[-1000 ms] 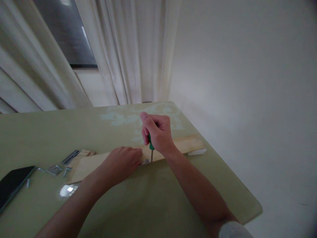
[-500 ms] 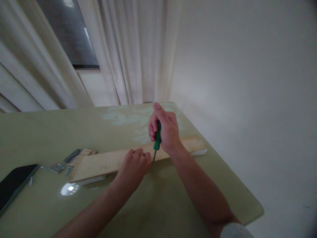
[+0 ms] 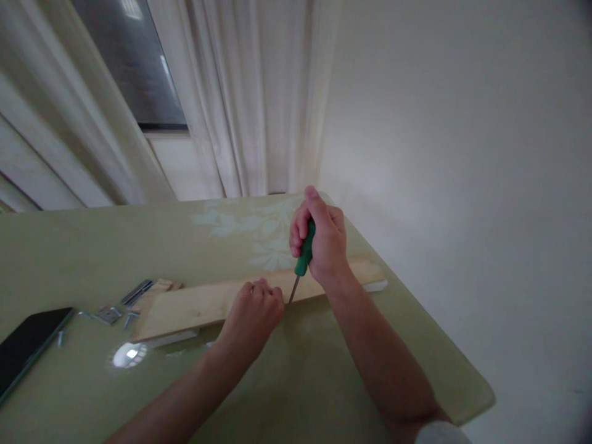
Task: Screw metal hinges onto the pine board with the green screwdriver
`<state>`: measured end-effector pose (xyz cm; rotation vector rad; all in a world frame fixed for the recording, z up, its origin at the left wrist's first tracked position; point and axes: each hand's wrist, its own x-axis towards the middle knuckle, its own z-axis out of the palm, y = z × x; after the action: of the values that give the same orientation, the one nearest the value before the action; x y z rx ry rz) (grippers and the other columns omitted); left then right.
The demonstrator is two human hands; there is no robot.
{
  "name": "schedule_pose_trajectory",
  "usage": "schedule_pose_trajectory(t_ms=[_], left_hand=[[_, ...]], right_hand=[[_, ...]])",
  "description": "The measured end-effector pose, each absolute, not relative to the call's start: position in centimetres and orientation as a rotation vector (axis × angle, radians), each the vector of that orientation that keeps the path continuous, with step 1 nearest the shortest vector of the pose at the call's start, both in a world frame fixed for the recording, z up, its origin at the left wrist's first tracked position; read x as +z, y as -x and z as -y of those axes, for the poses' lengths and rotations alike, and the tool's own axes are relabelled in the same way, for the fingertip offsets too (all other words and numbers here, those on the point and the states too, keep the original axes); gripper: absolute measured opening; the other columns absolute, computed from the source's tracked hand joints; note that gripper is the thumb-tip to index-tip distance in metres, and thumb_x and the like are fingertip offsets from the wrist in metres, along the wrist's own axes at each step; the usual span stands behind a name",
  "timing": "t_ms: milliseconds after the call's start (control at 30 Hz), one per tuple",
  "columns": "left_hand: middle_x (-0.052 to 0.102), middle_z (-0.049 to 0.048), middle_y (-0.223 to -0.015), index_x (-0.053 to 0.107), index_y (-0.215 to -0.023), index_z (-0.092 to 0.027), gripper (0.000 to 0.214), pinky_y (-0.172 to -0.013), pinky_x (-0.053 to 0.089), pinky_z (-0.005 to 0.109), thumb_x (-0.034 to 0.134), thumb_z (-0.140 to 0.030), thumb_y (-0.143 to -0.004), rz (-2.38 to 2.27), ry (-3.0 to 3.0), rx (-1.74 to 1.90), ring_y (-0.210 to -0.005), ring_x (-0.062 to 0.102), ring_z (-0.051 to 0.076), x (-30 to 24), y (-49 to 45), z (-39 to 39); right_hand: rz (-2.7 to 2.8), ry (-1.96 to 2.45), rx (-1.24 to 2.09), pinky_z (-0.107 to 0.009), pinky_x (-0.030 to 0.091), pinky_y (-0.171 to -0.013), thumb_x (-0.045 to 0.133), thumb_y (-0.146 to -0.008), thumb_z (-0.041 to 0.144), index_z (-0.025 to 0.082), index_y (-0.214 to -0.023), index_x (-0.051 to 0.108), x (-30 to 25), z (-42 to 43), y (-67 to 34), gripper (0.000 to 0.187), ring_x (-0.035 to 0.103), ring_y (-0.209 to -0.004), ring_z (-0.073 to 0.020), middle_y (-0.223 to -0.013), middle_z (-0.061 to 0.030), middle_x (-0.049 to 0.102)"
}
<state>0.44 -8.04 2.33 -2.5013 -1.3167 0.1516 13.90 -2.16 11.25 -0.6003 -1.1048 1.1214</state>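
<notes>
A long pale wooden board [image 3: 194, 305] lies across the green table [image 3: 92, 246]. My right hand [image 3: 324, 243] is closed round a green-handled screwdriver [image 3: 303, 256], held tilted with its metal tip down at the board's near edge. My left hand [image 3: 252, 314] rests curled on the board just left of the tip, fingers closed against the near edge. What the fingers pinch, if anything, is hidden.
Metal brackets and screws [image 3: 111, 313] lie loose at the board's left end beside a second piece of wood [image 3: 160, 287]. A dark phone [image 3: 28, 345] lies at the far left. Curtains [image 3: 240, 92] and a window [image 3: 134, 61] stand behind the table. The table's edge runs close on the right.
My right hand has lifted and moved right with the screwdriver, showing more of the green handle. My left hand slid right along the board and curled at its near edge.
</notes>
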Motion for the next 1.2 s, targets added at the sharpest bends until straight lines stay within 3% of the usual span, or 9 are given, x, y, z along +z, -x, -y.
schedule_pose_trajectory(t_ms=[167,300,733,967,1100,1200], left_hand=[[0.081,0.0225,-0.093,0.079,-0.095,-0.007,0.028,-0.068,0.055,0.036,0.054,0.006,-0.090,1.306,2.382,0.148,-0.083,0.077,0.030,1.0,-1.2,8.3],[0.080,0.0259,-0.093,0.079,-0.104,-0.001,0.032,-0.066,0.051,0.034,0.050,0.005,-0.092,1.279,2.191,0.104,-0.081,0.075,0.029,-0.5,-1.7,8.7],[0.080,0.0232,-0.100,0.080,-0.103,-0.009,0.027,-0.070,0.044,0.036,0.057,-0.003,-0.090,1.294,2.385,0.124,-0.086,0.070,0.030,1.4,-1.1,8.8],[0.077,0.0211,-0.083,0.080,-0.096,-0.006,0.028,-0.068,0.043,0.037,0.053,-0.001,-0.093,1.354,2.375,0.164,-0.078,0.069,0.029,0.8,-1.9,8.6],[0.078,0.0252,-0.092,0.080,-0.099,-0.005,0.030,-0.067,0.044,0.037,0.050,-0.001,-0.095,1.326,2.320,0.113,-0.080,0.070,0.030,0.0,-1.9,8.7],[0.079,0.0215,-0.092,0.079,-0.099,-0.009,0.030,-0.069,0.045,0.037,0.051,-0.001,-0.093,1.322,2.328,0.076,-0.079,0.070,0.028,0.0,-1.6,8.6]], right_hand=[[1.114,0.614,1.097,-0.021,0.029,-0.032,0.066,-0.092,0.072,0.022,-0.050,0.048,11.5,2.5,-14.0,0.067,0.045,-0.033,-0.0073,-0.043,0.0057,0.047],[1.110,0.634,1.095,-0.022,0.029,-0.031,0.064,-0.090,0.078,0.023,-0.050,0.047,11.7,2.5,-14.1,0.070,0.045,-0.032,-0.0074,-0.043,0.0055,0.047],[1.111,0.642,1.034,-0.024,0.031,-0.033,0.065,-0.093,0.071,0.024,-0.050,0.048,11.9,2.5,-14.6,0.066,0.043,-0.033,-0.0081,-0.044,0.0052,0.046],[1.105,0.582,1.022,-0.024,0.030,-0.033,0.066,-0.094,0.068,0.023,-0.050,0.049,11.8,2.7,-14.4,0.065,0.044,-0.033,-0.0085,-0.044,0.0049,0.046],[1.071,0.602,0.973,-0.025,0.030,-0.033,0.061,-0.095,0.073,0.024,-0.051,0.047,12.0,2.9,-14.4,0.068,0.044,-0.033,-0.0086,-0.044,0.0045,0.046],[1.045,0.636,0.925,-0.025,0.029,-0.032,0.059,-0.095,0.075,0.024,-0.050,0.045,12.4,3.1,-14.6,0.069,0.043,-0.032,-0.0089,-0.043,0.0043,0.044]])
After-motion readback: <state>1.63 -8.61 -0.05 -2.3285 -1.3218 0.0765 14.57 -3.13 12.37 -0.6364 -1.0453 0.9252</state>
